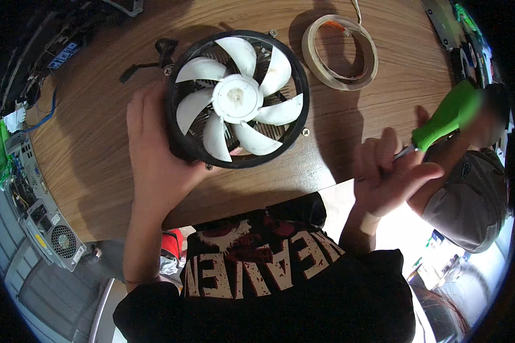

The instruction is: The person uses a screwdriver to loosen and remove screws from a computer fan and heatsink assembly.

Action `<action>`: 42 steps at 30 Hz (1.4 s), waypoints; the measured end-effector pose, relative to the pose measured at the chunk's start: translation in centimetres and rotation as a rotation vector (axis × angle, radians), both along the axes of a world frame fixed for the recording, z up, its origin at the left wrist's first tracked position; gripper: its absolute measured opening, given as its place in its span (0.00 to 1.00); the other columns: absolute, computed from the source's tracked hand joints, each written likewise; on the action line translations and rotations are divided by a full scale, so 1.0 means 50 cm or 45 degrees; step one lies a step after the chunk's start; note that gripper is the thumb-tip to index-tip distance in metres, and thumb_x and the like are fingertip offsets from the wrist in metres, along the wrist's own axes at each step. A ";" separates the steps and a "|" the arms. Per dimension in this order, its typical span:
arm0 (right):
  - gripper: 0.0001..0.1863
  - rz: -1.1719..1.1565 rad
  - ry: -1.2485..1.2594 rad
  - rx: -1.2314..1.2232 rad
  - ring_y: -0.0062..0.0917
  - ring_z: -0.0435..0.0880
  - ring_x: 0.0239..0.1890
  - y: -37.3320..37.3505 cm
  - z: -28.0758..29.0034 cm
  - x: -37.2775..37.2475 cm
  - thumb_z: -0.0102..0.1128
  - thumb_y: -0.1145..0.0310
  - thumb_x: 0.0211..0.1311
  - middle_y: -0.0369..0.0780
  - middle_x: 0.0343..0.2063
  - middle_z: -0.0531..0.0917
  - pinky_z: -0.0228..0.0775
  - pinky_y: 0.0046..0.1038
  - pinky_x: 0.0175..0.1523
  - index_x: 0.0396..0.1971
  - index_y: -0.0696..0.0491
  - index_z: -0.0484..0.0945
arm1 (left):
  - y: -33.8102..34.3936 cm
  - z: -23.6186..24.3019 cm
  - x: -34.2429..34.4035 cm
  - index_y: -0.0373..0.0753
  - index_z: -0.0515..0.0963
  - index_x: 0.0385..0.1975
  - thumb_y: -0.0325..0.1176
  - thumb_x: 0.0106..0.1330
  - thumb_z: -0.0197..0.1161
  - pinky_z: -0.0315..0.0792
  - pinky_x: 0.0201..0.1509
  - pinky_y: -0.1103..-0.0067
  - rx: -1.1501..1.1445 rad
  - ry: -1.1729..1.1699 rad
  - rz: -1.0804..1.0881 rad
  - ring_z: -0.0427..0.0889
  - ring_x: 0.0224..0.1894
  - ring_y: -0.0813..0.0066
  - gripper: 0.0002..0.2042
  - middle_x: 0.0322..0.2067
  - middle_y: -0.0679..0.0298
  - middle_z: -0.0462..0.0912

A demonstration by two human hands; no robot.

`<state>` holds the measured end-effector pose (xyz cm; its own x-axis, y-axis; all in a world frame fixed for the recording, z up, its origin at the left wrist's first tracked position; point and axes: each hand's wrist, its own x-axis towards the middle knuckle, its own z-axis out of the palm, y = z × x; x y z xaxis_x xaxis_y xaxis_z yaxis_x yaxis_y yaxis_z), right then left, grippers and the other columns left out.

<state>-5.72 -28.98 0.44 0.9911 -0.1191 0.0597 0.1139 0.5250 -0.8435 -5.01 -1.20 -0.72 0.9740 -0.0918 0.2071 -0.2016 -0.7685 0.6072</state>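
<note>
Your wooden bench (pixel 97 148) fills the upper and middle part of the frame, its near edge curving across the centre. On it, just above centre, sits the round cooler fan (pixel 237 98) — a black ring frame with white blades around a white hub, metal fins showing beneath, and small screws at its rim. A black cable (pixel 154 57) trails from its upper-left side across the wood.

Your left hand (pixel 154 160) lies against the fan's lower-left edge, palm up to the frame and fingers curled behind and under it; the grip is wrapped loosely round the ring, holding it rather than clamping it.

To the upper right of the fan a roll of tape (pixel 340 52) lies flat on the bench, well apart from both hands.

At the right of the frame your right hand (pixel 392 174) hangs just past the bench edge, fingers closed round the metal shaft of a screwdriver (pixel 440 123) — its green handle points up and to the right, away from the fan. Whether the tip touches anything you cannot tell, as the fingers hide it.

At the lower left, beside the bench, stands a grey computer case (pixel 46 217) with a round vent.
</note>
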 end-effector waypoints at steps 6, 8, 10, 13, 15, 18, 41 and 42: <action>0.29 -0.041 -0.105 0.243 0.27 0.69 0.43 -0.073 0.026 0.061 0.53 0.44 0.67 0.37 0.41 0.70 0.61 0.31 0.46 0.59 0.45 0.62 | 0.002 0.000 -0.005 0.34 0.64 0.59 0.41 0.32 0.83 0.68 0.56 0.60 -0.079 0.116 0.046 0.70 0.56 0.49 0.49 0.54 0.50 0.67; 0.25 0.218 -0.351 0.194 0.29 0.63 0.54 -0.090 0.038 0.088 0.58 0.49 0.66 0.37 0.49 0.67 0.55 0.35 0.57 0.57 0.45 0.65 | 0.003 0.000 -0.009 0.34 0.64 0.60 0.40 0.33 0.83 0.68 0.57 0.60 -0.054 0.132 0.038 0.70 0.57 0.48 0.49 0.55 0.50 0.66; 0.23 0.220 -0.353 -0.010 0.29 0.62 0.54 -0.100 0.049 0.096 0.61 0.51 0.64 0.35 0.49 0.68 0.53 0.35 0.59 0.52 0.47 0.69 | 0.003 -0.003 -0.011 0.35 0.64 0.60 0.40 0.33 0.82 0.68 0.57 0.60 -0.088 0.147 0.070 0.70 0.57 0.48 0.49 0.55 0.50 0.66; 0.21 0.107 -0.317 -0.027 0.30 0.69 0.49 -0.104 0.051 0.096 0.54 0.49 0.69 0.39 0.46 0.70 0.60 0.35 0.53 0.52 0.48 0.67 | 0.006 -0.005 -0.011 0.33 0.64 0.60 0.41 0.34 0.82 0.69 0.58 0.60 -0.055 0.110 0.046 0.70 0.58 0.47 0.49 0.57 0.48 0.65; 0.21 0.278 -0.261 0.052 0.32 0.73 0.42 -0.099 0.045 0.094 0.47 0.49 0.72 0.41 0.43 0.72 0.66 0.35 0.47 0.53 0.49 0.66 | 0.007 -0.004 -0.007 0.31 0.63 0.61 0.44 0.34 0.83 0.69 0.59 0.60 -0.040 0.086 0.025 0.70 0.59 0.45 0.51 0.58 0.47 0.65; 0.22 0.245 -0.136 0.131 0.26 0.71 0.23 -0.081 0.037 0.091 0.40 0.51 0.76 0.42 0.32 0.72 0.65 0.29 0.27 0.56 0.54 0.63 | 0.003 0.004 0.002 0.31 0.64 0.61 0.46 0.34 0.83 0.70 0.59 0.61 -0.019 0.052 -0.037 0.72 0.58 0.46 0.52 0.57 0.46 0.67; 0.13 0.474 0.227 0.067 0.13 0.71 0.26 0.069 0.004 -0.055 0.47 0.67 0.75 0.34 0.32 0.74 0.65 0.17 0.30 0.51 0.59 0.68 | -0.020 0.162 -0.028 0.45 0.68 0.62 0.44 0.44 0.79 0.66 0.59 0.62 0.706 -0.420 0.146 0.70 0.57 0.51 0.41 0.58 0.50 0.67; 0.13 0.471 0.221 0.058 0.13 0.71 0.26 0.063 0.001 -0.056 0.47 0.67 0.75 0.35 0.32 0.74 0.66 0.17 0.30 0.51 0.59 0.68 | -0.017 0.170 -0.021 0.45 0.69 0.61 0.43 0.43 0.79 0.66 0.59 0.63 0.704 -0.477 0.012 0.70 0.57 0.51 0.41 0.58 0.51 0.67</action>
<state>-8.54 -25.81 0.51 0.9626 0.2482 -0.1089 -0.2310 0.5410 -0.8087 -6.04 -2.06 7.77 0.8466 -0.2739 0.4564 -0.3143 -0.9492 0.0135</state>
